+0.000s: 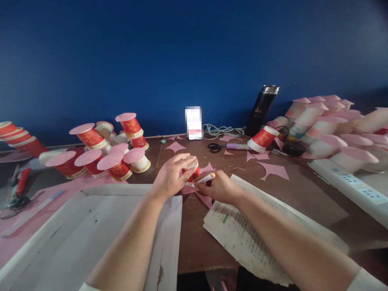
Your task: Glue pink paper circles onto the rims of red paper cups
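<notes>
My left hand (172, 174) is closed over a red paper cup (192, 173) with a pale end facing up. The cup stands on pink paper (206, 199) at the middle of the table, its lower part half hidden by my fingers. Close to the cup's right side, my right hand (222, 186) grips a white pen-like stick (206, 178) with an orange end pointing up. The stick's lower tip is near the cup's lower edge; whether it touches is unclear.
Red cups topped with pink paper discs (112, 161) crowd the left, and white cups with pink tops (327, 145) the right. Behind lie scissors (214, 148), a tipped red cup (263, 139), a black flask (262, 111) and a phone (194, 121). A booklet (239, 230) and white tray (75, 226) lie in front.
</notes>
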A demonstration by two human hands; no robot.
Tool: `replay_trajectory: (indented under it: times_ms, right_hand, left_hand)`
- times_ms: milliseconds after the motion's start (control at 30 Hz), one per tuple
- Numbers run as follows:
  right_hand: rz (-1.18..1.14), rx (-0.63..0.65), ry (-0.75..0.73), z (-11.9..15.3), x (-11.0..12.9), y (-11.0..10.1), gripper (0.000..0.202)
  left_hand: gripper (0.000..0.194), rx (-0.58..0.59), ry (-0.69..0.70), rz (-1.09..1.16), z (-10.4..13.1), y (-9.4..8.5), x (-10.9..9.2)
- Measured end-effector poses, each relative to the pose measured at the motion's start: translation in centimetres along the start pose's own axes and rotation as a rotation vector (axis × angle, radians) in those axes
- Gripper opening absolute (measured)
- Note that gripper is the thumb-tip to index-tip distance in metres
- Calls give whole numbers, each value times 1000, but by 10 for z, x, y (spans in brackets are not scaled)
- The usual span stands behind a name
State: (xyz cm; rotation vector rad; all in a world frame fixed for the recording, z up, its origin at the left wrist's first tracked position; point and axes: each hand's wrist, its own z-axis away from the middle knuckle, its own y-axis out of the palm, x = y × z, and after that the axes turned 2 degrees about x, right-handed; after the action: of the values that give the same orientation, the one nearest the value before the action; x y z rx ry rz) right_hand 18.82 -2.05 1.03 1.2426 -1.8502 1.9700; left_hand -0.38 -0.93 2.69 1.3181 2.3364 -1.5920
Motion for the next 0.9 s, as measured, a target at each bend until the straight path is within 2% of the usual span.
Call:
replay_trajectory:
  times_ms: [300,533,900]
  right_hand:
    - [44,25,100,-7,-16,-11,36]
    - [-35,-30,130,-13,-33,-9,34]
    - [-32,-94,220,-15,-25,-16,29]
  left_hand:
    - [37,-14,-4,-8,-1,0,-1]
    - [36,-21,1,-12,0,1,-1]
    - [35,-21,3,-9,0,1,0]
